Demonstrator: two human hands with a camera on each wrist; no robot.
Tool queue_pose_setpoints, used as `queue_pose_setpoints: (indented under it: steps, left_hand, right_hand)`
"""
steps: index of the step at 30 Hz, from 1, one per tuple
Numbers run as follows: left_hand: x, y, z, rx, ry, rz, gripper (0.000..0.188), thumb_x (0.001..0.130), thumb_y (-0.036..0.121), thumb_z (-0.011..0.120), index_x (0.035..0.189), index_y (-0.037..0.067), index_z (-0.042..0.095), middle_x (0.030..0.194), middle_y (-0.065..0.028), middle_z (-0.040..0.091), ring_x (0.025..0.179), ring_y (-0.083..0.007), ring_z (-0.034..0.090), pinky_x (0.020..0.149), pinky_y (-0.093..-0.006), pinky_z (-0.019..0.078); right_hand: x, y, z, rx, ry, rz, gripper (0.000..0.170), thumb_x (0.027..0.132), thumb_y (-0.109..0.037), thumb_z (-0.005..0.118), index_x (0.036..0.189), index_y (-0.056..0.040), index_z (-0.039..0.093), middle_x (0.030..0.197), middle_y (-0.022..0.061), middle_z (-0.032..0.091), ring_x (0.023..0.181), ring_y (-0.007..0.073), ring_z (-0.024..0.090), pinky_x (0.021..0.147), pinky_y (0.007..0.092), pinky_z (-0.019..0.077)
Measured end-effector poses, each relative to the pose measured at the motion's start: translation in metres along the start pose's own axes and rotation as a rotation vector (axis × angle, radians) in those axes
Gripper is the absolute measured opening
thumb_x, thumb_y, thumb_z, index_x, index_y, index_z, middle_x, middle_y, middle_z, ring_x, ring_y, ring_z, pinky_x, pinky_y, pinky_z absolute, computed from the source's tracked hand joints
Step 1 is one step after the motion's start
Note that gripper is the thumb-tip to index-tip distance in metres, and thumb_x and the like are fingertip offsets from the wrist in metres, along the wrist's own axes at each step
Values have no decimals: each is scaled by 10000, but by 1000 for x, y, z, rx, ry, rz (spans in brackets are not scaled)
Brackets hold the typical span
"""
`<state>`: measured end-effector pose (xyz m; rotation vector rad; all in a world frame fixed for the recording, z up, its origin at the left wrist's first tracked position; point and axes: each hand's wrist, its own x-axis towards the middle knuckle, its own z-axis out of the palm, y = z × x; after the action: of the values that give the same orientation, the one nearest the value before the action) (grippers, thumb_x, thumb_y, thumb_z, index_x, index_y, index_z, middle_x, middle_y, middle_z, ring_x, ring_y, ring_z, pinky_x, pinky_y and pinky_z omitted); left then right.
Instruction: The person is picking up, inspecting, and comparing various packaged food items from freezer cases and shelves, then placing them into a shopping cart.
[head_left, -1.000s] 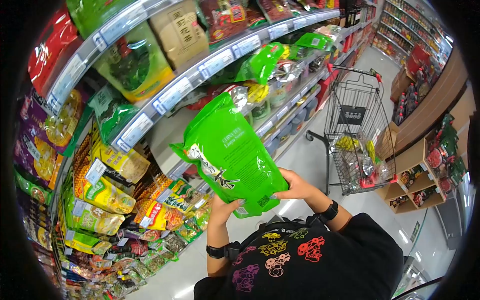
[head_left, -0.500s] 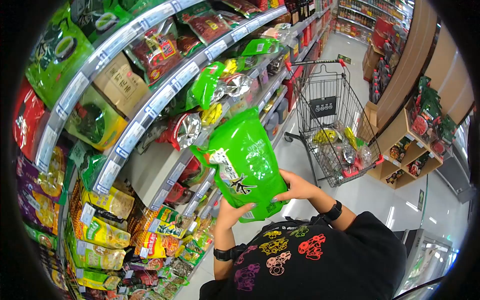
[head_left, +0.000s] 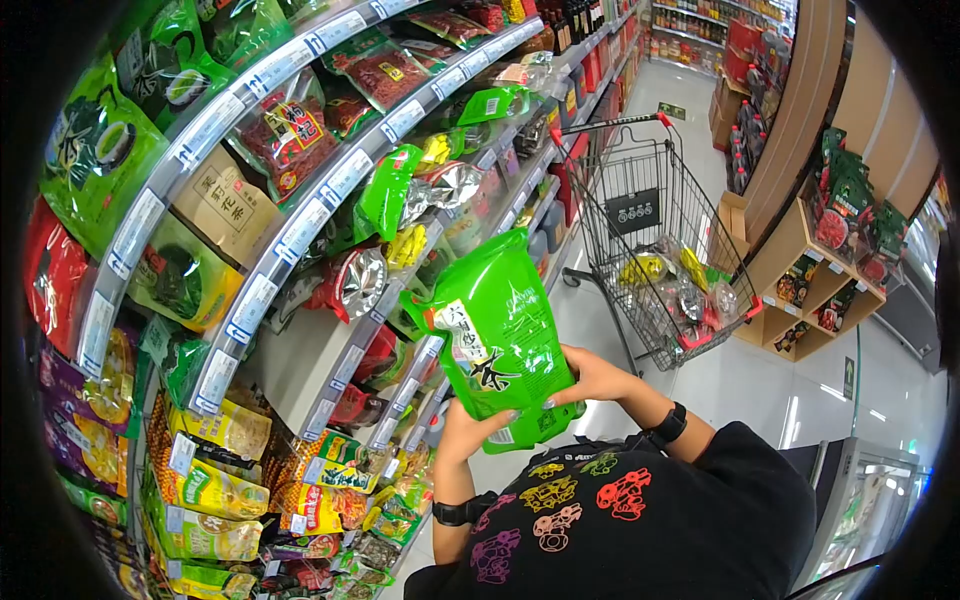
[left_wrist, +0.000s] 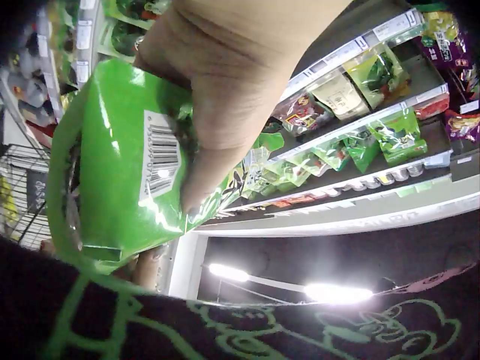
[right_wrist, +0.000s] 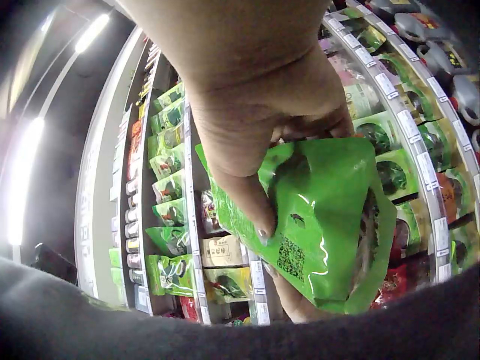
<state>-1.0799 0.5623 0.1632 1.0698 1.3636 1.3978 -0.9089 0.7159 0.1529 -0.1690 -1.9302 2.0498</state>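
Note:
A bright green tea bag (head_left: 500, 335) is held in front of the chest, its printed face up toward the head camera. My left hand (head_left: 468, 432) grips its lower left corner, thumb on the face. At the lower right edge my right hand (head_left: 598, 378) pinches it, thumb on top. In the left wrist view the left hand (left_wrist: 225, 82) lies over the bag (left_wrist: 120, 165) beside a barcode. The right wrist view has the right hand (right_wrist: 262, 120) on the bag (right_wrist: 322, 217), thumb near a square code; the fingers behind are mostly hidden.
Curved shelves (head_left: 330, 200) of packaged goods run along the left. A wire shopping cart (head_left: 640, 215) with several packages stands ahead to the right. Beyond it are a wooden display stand (head_left: 800, 270) and a glass-fronted cabinet (head_left: 860, 500).
The head view has turned, so shelves and cart sit further left in it. The bag appears slightly lower and further right, its top tilted differently. Both hands still hold it.

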Motion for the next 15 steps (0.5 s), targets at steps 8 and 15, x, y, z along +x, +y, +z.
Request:
queue_pose_setpoints:
  steps: [8, 15]
  left_hand:
    - [1, -8, -1, 38, -26, -11, 471, 654, 66, 692, 1070, -8, 484, 993, -58, 560, 895, -142, 524, 789, -291, 422]
    - [2, -7, 7, -12, -16, -8, 480, 662, 55, 684, 1086, -5, 467, 1019, -57, 548, 913, -142, 516, 798, -295, 419]
  right_hand:
    - [-1, 6, -1, 59, 0, 19, 666, 655, -85, 692, 1216, 4, 345, 1145, 83, 478, 1044, 148, 440, 904, 298, 353]
    - [-6, 7, -5, 64, 9, 38, 651, 655, -76, 690, 1211, -1, 360, 1138, 77, 487, 1038, 144, 444, 904, 299, 353]
